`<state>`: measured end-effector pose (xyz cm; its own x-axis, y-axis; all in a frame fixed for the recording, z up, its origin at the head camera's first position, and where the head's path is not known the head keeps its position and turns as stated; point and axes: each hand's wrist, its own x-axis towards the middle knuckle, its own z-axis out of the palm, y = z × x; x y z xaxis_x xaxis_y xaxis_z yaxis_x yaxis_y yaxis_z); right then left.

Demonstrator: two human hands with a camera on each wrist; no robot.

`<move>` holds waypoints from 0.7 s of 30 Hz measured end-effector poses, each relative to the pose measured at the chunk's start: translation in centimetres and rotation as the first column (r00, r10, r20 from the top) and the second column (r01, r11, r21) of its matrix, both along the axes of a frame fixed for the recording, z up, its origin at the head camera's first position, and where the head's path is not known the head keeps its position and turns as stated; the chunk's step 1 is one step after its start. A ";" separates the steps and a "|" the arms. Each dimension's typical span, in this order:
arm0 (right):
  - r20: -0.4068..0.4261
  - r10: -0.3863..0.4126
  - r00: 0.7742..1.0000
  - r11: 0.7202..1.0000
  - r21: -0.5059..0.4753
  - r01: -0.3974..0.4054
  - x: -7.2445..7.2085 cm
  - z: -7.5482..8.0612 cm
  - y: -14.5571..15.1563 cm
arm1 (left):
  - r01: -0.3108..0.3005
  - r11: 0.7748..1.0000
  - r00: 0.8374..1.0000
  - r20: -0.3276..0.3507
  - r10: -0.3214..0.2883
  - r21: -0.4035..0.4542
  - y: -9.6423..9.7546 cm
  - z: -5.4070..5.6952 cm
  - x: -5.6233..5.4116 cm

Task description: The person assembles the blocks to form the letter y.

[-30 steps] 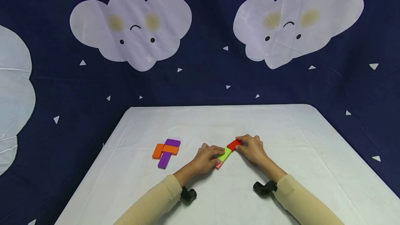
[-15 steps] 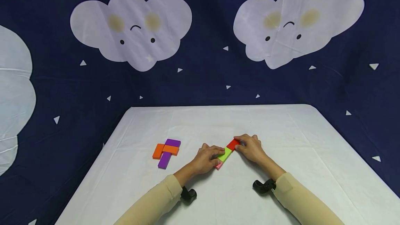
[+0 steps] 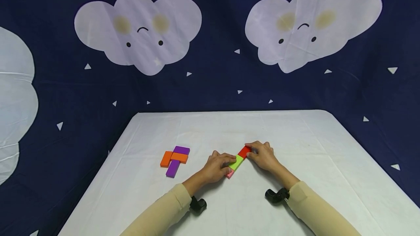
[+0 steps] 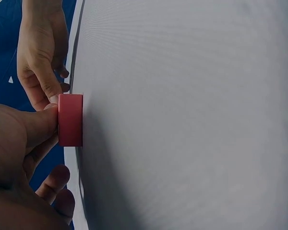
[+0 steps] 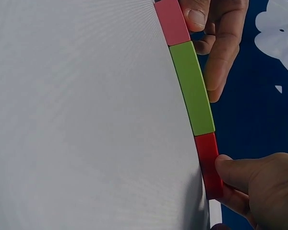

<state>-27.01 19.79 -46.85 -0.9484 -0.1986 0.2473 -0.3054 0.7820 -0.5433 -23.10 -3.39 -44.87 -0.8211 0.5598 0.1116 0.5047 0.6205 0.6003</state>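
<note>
A pink block, a green block and a red block lie end to end in a slanting row on the white table. My left hand rests on the row, thumb on the pink block and a fairly straight finger on the green one, as the right wrist view shows. With thumb and fingers, my right hand pinches the red block at the far end, which touches the green block. In the left wrist view, only the end of the pink block shows beside my left thumb.
Left of my hands, two orange blocks and two purple blocks lie together on the white table. A dark blue cloth with white clouds hangs behind the table.
My right hand has slid the red block slightly left, so it now lines up with the green block's end. The left hand has stayed in place.
</note>
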 end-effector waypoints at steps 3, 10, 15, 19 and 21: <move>0.004 -0.004 1.000 1.000 0.002 0.004 0.0 0.0 0.0 | -0.004 1.000 1.000 -0.011 0.004 -0.015 0.0 0.0 0.1; -0.020 -0.029 0.999 0.999 -0.018 0.029 0.2 0.0 0.0 | -0.012 0.999 0.999 -0.041 0.010 -0.040 0.0 0.2 0.2; -0.065 -0.047 0.997 0.999 -0.028 0.046 0.7 0.2 -0.3 | -0.058 0.998 0.996 -0.061 0.059 0.015 0.0 0.2 0.3; -0.112 -0.056 0.992 0.998 -0.020 0.055 1.4 0.3 -0.8 | -0.154 0.985 0.986 -0.056 0.159 0.079 -0.1 0.1 0.4; -0.115 -0.060 0.992 0.998 -0.015 0.058 1.8 0.4 -1.0 | -0.205 0.973 0.976 -0.053 0.212 0.109 -0.2 0.2 0.5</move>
